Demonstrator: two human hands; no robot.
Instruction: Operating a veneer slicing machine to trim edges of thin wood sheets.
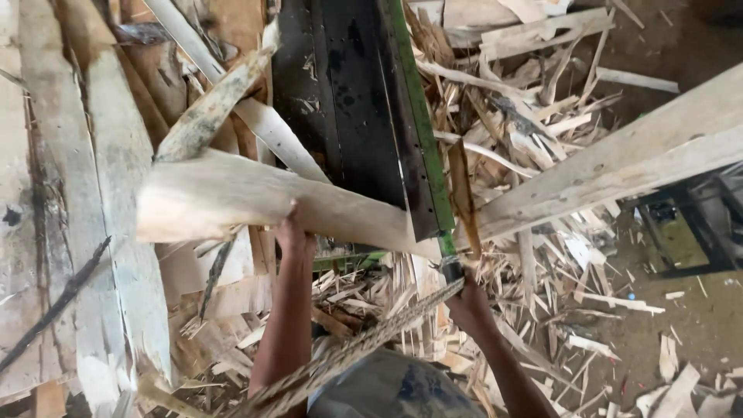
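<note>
With the left hand (290, 232) gripping the pale wood slab (255, 203) and the right hand (462, 298) apparently clasping a thin strip (464, 193), keep both grips firm beside the dark machine bed (348, 101).

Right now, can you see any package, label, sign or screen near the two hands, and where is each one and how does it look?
None is in view: no package, label, sign or screen.
Near the left hand: a pale wooden slab, flat and wide, which it holds from below.
Near the right hand: a dark machine plate with a green edge, bare of any marking that shows.
Around: pale wood scraps on the ground.
</note>
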